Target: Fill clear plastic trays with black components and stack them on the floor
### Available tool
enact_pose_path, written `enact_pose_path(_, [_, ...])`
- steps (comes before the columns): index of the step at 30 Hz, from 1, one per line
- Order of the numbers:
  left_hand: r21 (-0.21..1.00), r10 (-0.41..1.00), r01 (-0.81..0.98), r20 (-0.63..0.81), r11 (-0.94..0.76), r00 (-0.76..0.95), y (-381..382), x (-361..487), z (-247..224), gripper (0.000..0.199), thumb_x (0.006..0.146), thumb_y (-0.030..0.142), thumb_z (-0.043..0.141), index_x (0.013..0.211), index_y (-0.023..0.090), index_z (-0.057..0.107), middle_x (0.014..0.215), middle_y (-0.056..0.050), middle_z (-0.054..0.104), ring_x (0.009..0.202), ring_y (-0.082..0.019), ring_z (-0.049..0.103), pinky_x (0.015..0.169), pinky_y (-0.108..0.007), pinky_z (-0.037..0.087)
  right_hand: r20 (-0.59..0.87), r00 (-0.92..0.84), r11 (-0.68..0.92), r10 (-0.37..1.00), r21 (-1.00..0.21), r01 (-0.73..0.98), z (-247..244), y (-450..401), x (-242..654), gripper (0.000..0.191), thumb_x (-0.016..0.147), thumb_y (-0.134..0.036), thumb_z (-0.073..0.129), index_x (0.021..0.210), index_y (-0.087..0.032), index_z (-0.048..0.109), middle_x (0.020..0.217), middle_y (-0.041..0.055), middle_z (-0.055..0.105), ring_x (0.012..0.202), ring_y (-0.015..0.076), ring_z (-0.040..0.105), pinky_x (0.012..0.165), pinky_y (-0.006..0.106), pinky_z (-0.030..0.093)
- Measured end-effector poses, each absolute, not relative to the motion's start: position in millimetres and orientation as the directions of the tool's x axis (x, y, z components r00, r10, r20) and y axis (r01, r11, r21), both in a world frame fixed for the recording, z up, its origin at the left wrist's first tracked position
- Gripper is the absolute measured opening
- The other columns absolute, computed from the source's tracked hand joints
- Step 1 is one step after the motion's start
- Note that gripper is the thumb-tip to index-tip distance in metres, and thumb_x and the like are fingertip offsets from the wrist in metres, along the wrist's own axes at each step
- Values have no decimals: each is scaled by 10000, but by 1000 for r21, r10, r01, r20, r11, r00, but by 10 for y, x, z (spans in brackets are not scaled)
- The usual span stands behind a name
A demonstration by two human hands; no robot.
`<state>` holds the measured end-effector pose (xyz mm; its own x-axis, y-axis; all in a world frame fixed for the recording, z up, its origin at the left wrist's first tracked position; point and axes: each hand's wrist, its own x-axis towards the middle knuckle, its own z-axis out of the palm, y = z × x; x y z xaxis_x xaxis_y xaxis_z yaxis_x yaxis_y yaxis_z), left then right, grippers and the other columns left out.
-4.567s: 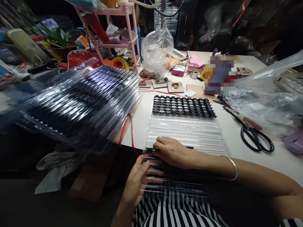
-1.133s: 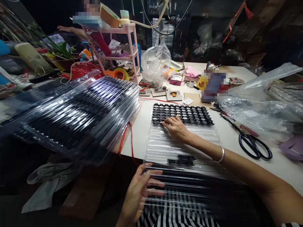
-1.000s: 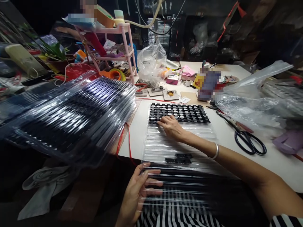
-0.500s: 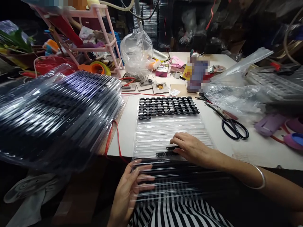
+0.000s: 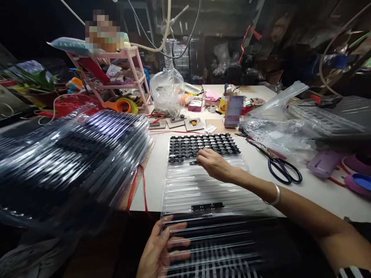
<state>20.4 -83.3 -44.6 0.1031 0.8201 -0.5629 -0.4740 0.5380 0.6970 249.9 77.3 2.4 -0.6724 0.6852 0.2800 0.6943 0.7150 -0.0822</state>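
Right hand (image 5: 215,166) had fingers clamped on small black strip (image 5: 193,163), toward twelve o'clock on ribbed tray (image 5: 181,189); left hand (image 5: 155,249) pinched tray's seven-o'clock edge. Strip looked light, stiff; ends likely gripped best.

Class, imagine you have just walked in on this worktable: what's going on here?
A person's right hand pinches a small black part over a clear ribbed tray, just nearer than the packed rows of black parts. The left hand grips clear ribbed plastic that juts past the table's near edge. A short line of loose parts lies closer in, and the tray's middle grooves are bare.
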Motion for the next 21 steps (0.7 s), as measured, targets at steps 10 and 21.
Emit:
enact_pose_path(10, [690, 815, -488, -573, 535, 85, -847, 213, -436, 495, 771, 331, 661, 1148, 190, 374, 1019, -166, 670, 691, -248, 663, 555, -383, 553, 261, -675, 702, 690, -15, 712, -225, 1252, 2267, 214, 868, -17, 410, 790, -111, 586, 886, 109, 566, 795, 194, 417, 689, 315, 298])
enact_pose_path(21, [717, 823, -452, -562, 531, 76, -830, 241, -402, 466, 781, 334, 641, 1155, 191, 402, 1048, -168, 668, 725, -259, 666, 575, -380, 554, 306, -559, 627, 771, -212, 750, -305, 1280, 2267, 225, 883, -96, 490, 704, -116, 624, 850, 79, 557, 738, 152, 437, 638, 272, 331])
